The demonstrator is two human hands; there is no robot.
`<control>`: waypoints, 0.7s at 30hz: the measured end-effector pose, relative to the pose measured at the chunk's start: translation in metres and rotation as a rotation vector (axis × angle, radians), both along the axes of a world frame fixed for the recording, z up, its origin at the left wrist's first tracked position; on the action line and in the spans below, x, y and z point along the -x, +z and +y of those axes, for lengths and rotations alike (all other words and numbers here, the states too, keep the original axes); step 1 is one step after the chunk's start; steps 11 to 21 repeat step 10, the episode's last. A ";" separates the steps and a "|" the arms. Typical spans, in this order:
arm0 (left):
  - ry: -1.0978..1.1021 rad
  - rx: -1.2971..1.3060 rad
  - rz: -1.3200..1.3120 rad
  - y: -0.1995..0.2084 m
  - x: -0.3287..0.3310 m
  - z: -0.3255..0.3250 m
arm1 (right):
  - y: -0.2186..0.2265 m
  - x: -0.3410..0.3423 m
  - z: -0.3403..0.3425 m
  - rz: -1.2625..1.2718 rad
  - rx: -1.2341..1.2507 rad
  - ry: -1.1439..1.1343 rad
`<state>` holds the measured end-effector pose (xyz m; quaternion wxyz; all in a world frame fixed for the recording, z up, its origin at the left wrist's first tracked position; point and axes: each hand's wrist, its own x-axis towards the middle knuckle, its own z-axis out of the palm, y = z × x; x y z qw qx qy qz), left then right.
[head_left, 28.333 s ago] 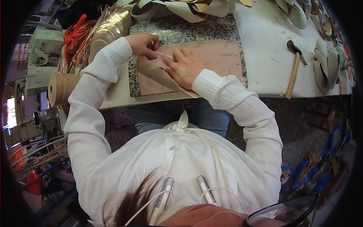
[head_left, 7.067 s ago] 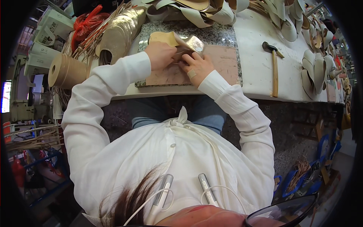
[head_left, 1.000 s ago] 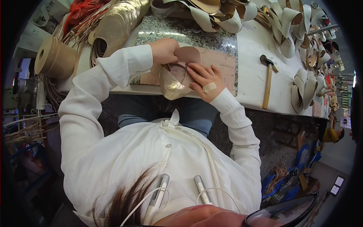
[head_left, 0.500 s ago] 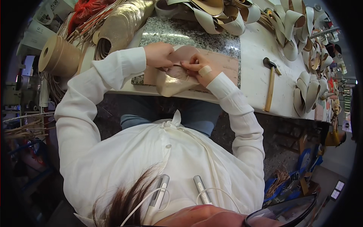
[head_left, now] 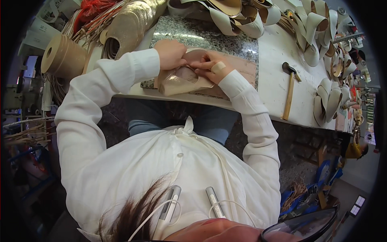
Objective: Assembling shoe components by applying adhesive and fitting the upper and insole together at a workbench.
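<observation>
A glossy beige shoe-upper piece (head_left: 177,84), curved and open in the middle, sits over the front of the bench in both my hands. My left hand (head_left: 170,54) is closed on its far left edge, knuckles up. On the same edge, to the right, my right hand (head_left: 211,66) pinches with thumb and forefinger; a tan plaster wraps the back of that hand near the wrist. The fingertips of both hands nearly meet. Beneath lies a pinkish flat board (head_left: 242,68) on a speckled granite slab (head_left: 197,30).
A hammer (head_left: 289,86) with a wooden handle lies on the white bench at right. Nested beige pieces (head_left: 135,26) and a tan roll (head_left: 62,56) stand at left. White curved pieces (head_left: 254,22) are piled along the back, more (head_left: 328,99) at the right edge.
Both hands have drawn closer together along the edge. The beige piece has turned and shifted slightly left and away from me, its near flap now lying wider.
</observation>
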<state>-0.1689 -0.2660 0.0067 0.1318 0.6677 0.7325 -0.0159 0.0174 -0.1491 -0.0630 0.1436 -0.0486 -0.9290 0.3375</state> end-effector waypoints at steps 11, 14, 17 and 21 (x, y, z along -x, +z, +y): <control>-0.107 0.162 -0.130 0.016 0.030 -0.008 | 0.030 0.004 -0.059 -0.235 -0.481 0.018; -0.107 0.162 -0.130 0.016 0.030 -0.008 | 0.030 0.004 -0.059 -0.235 -0.481 0.018; -0.107 0.162 -0.130 0.016 0.030 -0.008 | 0.030 0.004 -0.059 -0.235 -0.481 0.018; -0.107 0.162 -0.130 0.016 0.030 -0.008 | 0.030 0.004 -0.059 -0.235 -0.481 0.018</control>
